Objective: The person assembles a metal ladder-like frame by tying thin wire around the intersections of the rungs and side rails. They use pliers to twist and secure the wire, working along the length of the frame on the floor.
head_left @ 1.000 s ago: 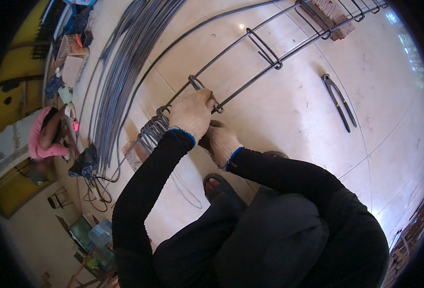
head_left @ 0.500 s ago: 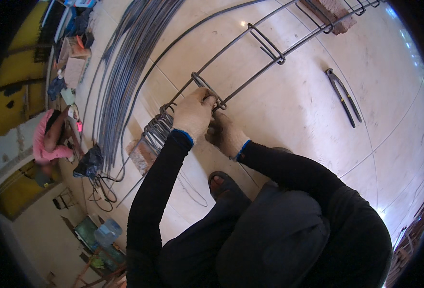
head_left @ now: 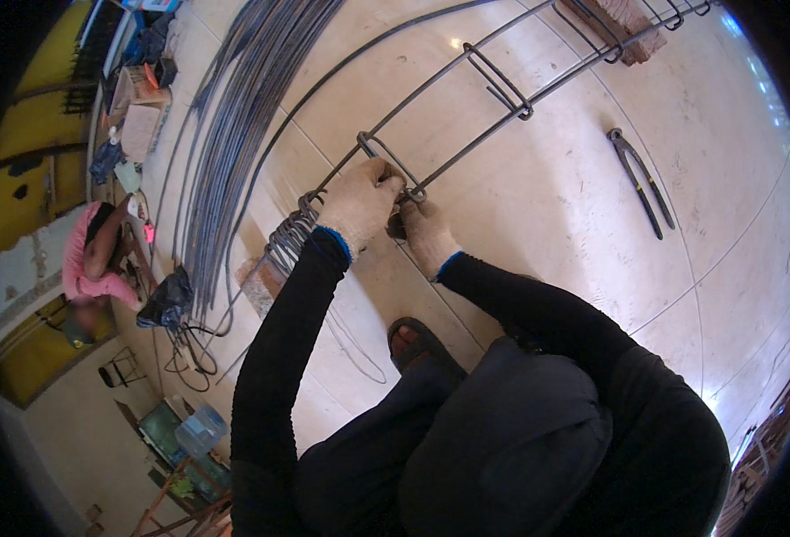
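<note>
A rebar cage of long steel bars and bent stirrups runs from the middle to the far right. My left hand, in a beige knit glove, is closed at the near corner of a rebar stirrup, gripping it where it meets a long bar. Just right of it, my gloved right hand is curled under the same corner, its fingertips close to the left ones. What the right fingers hold is hidden. Several more stirrups are bunched at the cage's near end, left of my left hand.
Pincers with black and yellow handles lie on the tiled floor at right. Bricks sit under the cage at both visible ends. A bundle of steel rods stretches along the left. Farther left, a person in pink crouches beside a black bag.
My right hand has risen slightly toward the stirrup corner, its fingers turning up against it. My left hand has shifted very little and stays at the stirrup.
</note>
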{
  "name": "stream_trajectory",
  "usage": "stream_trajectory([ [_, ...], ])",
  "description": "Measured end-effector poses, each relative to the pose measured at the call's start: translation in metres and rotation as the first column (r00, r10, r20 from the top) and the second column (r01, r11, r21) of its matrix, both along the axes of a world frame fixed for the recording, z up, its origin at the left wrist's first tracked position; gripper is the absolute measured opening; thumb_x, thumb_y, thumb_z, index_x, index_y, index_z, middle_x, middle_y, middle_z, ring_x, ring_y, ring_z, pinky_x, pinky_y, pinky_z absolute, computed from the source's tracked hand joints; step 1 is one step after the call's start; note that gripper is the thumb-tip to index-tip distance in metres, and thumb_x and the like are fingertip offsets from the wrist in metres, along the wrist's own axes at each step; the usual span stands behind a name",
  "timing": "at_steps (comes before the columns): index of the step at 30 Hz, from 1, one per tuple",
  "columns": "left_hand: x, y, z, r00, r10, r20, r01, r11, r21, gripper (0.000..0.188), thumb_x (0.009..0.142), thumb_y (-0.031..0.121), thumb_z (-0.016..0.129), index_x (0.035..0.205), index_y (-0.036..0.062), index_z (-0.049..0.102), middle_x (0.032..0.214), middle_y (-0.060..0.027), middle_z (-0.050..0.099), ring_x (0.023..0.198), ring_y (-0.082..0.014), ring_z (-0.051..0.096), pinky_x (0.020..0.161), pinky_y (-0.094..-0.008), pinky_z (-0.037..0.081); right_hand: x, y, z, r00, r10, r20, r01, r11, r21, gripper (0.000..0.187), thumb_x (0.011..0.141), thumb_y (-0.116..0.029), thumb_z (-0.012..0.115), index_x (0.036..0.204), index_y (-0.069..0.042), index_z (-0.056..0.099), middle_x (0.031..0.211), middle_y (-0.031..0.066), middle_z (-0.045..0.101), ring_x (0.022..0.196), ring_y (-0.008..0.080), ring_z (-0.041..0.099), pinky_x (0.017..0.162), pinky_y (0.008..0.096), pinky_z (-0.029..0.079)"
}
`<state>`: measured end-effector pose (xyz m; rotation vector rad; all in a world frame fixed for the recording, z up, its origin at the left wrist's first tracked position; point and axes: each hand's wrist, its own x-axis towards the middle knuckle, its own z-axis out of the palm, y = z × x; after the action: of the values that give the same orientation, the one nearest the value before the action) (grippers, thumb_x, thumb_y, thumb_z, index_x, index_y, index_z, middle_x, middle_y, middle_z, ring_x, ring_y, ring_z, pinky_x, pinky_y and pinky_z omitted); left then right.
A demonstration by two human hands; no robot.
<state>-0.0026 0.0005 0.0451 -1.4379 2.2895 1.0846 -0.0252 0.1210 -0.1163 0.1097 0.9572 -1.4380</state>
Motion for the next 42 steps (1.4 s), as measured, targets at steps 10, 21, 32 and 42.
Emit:
stream_trajectory([
  [10,0.022,0.058,-0.022,0.952,0.039,-0.303,-0.149,0.925,-0.348,0.023,0.107,0.023,0.069,0.112,0.0015,0.076,0.115,-0.0214,0.074,0.108,-0.0440,0.073,0.096,-0.0494,0.058,-0.018,0.010,0.017,0.990,-0.005,0.138,-0.007,0.996,0.089,0.038,0.118,-0.031,0.051,0.131,-0.001,0.069,0.113,0.0126,0.077,0.074,0.0204,0.068,0.064,0.0383,0.056],
  [21,0.029,0.066,-0.045,0.882,0.066,-0.466,-0.237,0.918,-0.319,0.024,0.091,0.017,0.088,0.109,0.0041,0.078,0.111,-0.0154,0.077,0.104,-0.0326,0.077,0.091,-0.0422,0.062,-0.044,0.041,0.004,0.941,0.185,-0.283,-0.230,0.964,-0.135,0.030,0.115,-0.027,0.055,0.128,-0.002,0.066,0.106,0.0059,0.073,0.086,0.0167,0.069,0.072,0.0309,0.056],
  [32,0.033,0.063,-0.061,0.862,-0.184,-0.472,-0.143,0.804,-0.576,0.019,0.086,0.014,0.087,0.104,0.0109,0.079,0.105,-0.0080,0.080,0.100,-0.0321,0.078,0.088,-0.0461,0.060,-0.039,0.034,0.047,0.991,0.023,0.135,-0.029,0.999,0.040,0.037,0.118,-0.028,0.056,0.144,-0.002,0.062,0.107,0.0037,0.069,0.086,0.0092,0.063,0.069,0.0263,0.051],
  [42,0.034,0.060,-0.074,0.809,-0.177,-0.560,-0.156,0.855,-0.495,0.022,0.086,0.008,0.086,0.106,0.0114,0.076,0.107,-0.0114,0.079,0.098,-0.0348,0.077,0.086,-0.0469,0.061,-0.036,0.030,0.037,0.955,0.095,-0.282,-0.080,0.995,0.065,0.043,0.116,-0.027,0.059,0.137,0.009,0.069,0.122,0.0159,0.078,0.108,0.0239,0.074,0.096,0.0365,0.059],
])
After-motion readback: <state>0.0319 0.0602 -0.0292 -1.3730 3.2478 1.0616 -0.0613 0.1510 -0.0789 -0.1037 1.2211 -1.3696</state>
